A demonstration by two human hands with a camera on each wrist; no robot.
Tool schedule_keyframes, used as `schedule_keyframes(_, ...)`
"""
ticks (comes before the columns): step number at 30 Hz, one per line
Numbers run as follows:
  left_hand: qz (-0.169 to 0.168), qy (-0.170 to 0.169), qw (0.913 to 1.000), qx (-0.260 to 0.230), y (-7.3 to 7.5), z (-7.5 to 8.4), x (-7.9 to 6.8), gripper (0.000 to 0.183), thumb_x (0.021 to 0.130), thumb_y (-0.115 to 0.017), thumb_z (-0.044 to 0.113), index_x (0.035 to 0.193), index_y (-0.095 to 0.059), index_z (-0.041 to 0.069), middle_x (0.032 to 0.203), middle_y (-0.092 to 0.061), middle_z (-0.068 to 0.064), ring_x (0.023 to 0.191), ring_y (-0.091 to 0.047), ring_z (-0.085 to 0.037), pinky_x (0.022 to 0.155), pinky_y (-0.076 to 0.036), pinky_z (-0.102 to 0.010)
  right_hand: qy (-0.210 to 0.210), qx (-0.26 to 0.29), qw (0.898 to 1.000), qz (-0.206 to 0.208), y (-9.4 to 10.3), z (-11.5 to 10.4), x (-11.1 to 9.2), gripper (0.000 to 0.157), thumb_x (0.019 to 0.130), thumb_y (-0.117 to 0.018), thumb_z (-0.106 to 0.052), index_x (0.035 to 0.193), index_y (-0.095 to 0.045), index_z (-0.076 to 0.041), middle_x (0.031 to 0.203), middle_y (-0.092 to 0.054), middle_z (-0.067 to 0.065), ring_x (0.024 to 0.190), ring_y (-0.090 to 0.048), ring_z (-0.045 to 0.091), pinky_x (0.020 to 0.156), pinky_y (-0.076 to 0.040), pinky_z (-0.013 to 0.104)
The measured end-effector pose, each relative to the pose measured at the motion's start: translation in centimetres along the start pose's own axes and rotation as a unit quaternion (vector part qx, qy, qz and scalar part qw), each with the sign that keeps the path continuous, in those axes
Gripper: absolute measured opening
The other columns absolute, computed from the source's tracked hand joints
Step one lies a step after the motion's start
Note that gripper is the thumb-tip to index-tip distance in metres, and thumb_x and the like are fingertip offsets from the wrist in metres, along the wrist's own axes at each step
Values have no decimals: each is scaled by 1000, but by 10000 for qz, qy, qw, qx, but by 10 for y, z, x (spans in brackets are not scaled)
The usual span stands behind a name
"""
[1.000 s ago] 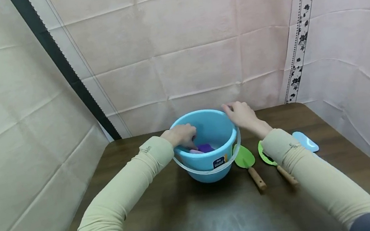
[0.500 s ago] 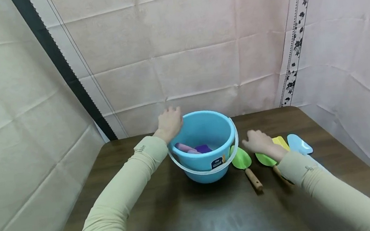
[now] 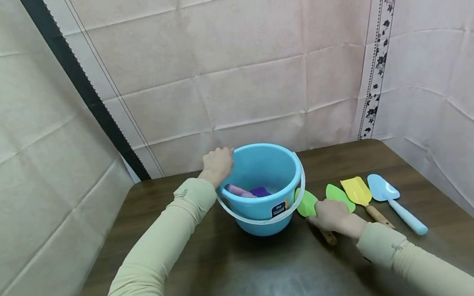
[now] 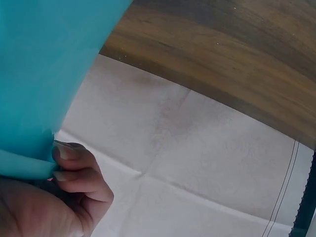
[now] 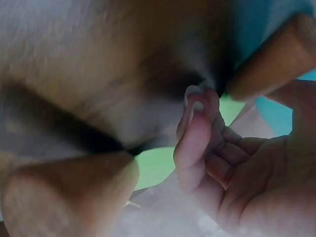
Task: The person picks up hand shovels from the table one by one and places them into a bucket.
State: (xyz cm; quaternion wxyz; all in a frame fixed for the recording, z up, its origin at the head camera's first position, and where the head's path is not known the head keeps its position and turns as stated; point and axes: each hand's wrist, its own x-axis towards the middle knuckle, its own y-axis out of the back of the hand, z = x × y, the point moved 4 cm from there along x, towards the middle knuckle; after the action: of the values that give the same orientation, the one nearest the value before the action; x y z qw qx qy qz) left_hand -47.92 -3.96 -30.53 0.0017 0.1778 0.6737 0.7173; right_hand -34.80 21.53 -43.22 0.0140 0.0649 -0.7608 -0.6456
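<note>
Blue bucket (image 3: 251, 209) — label (image 3: 279, 208) illegible | left fingers (image 4: 81, 180) gripping rim (image 4: 24, 165) | right fingers (image 5: 192, 143) — loosely bent

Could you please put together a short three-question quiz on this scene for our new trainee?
1. Multiple choice: what does the left hand hold?
(a) nothing
(b) the bucket
(c) the right sleeve

2. True or false: in the head view, the yellow shovel lies between the blue one and a green one.

3. Count: how many shovels show outside the bucket?

Key: 1. b; 2. true; 3. four (two green, one yellow, one blue).
</note>
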Motion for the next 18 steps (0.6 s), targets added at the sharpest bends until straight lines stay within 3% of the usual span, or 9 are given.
schedule_keyframes(4, -12, 67, 10000, -69, -1, -4, -1, 47, 106, -29, 32, 102, -65, 2, 94, -68, -15, 88, -67, -35, 74, -54, -48, 43, -161, 9995, 268, -6, -8, -6, 40, 91, -57, -28, 55, -52, -11, 54, -51, 6, 51, -53, 23, 45, -42, 43)
schedule_keyframes(10, -104, 165, 9997, -158, -4, -4, 0, 48, 106, -28, 34, 107, -65, 4, 100, -68, -15, 93, -66, -35, 78, -52, -49, 0, -231, 9980, 587, -14, -10, -11, 34, 93, -51, -22, 63, -50, -7, 60, -48, 7, 50, -54, 26, 45, -43, 45)
schedule_keyframes(18, -82, 195, 9996, -206, -6, -4, 0, 47, 106, -28, 35, 107, -64, 5, 98, -68, -14, 92, -66, -35, 77, -52, -48, 6, -225, 9948, 993, -13, -6, -11, 31, 93, -50, -19, 67, -48, -3, 55, -46, 8, 45, -50, 23, 39, -41, 42)
